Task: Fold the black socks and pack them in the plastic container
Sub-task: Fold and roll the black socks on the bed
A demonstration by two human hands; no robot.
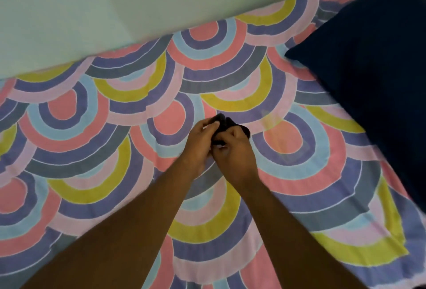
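Note:
A small bundle of black socks [224, 124] is held just above the patterned bed sheet [92, 127] near the middle of the view. My left hand [200, 143] grips its left side with thumb and fingers. My right hand [235, 148] closes on its right side, fingers curled over the fabric. Both hands touch each other around the bundle, and most of the sock is hidden inside them. No plastic container is in view.
A dark navy pillow [373, 63] lies at the right on the bed. A pale wall [115, 7] runs along the far edge of the sheet. The sheet's right edge [405, 242] drops off at the lower right.

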